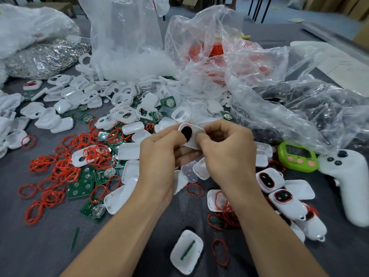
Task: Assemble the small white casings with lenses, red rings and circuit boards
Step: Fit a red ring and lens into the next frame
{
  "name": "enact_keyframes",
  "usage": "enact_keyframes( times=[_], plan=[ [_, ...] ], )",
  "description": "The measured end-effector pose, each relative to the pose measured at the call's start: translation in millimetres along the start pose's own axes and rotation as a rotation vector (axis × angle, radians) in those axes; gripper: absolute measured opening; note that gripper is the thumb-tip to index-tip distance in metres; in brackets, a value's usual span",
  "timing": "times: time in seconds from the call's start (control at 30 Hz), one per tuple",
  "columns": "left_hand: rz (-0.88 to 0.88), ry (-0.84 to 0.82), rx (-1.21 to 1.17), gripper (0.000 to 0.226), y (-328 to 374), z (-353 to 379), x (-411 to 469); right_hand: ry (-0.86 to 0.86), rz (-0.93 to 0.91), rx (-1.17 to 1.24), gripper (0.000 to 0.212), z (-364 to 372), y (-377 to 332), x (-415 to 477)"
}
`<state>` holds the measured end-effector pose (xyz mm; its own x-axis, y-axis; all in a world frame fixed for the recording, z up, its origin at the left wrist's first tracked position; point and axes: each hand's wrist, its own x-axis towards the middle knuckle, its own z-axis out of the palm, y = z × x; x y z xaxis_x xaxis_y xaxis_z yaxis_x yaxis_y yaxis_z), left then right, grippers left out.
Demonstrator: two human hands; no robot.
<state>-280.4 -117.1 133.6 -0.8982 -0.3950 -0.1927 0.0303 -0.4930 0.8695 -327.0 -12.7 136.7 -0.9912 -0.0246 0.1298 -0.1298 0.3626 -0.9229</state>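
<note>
Above the middle of the table both hands hold one small white casing (194, 134) that has a dark oval lens (186, 132) set in its opening. My left hand (159, 156) grips the casing's left side with curled fingers. My right hand (227, 152) pinches its right edge. Loose red rings (60, 168) lie in a heap to the left, mixed with green circuit boards (79, 187) and empty white casings (129, 150). Three finished casings (270, 179) with lens and red ring lie at the right.
Clear plastic bags (127, 43) of white parts and red rings stand at the back. A green timer (298, 156) and a white controller (347, 182) lie at the right. An open casing (186, 251) and a single red ring (220, 252) lie near the front edge.
</note>
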Motion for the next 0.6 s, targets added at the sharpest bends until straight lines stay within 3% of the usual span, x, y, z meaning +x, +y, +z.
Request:
enact_keyframes(
  times=[0.23,0.4,0.6],
  plan=[
    [0.041,0.09,0.186,0.045,-3.3,-4.9,5.4,-0.053,0.16,0.262,0.006,0.3,0.9,3.2],
    [0.081,0.068,0.2,0.035,-3.9,-3.3,5.5,-0.058,0.272,0.355,0.01,0.3,2.6,4.1],
    [0.172,0.133,0.263,0.028,-2.9,-3.6,3.8,-0.132,0.247,0.318,0.015,-1.6,-0.4,1.9]
  ],
)
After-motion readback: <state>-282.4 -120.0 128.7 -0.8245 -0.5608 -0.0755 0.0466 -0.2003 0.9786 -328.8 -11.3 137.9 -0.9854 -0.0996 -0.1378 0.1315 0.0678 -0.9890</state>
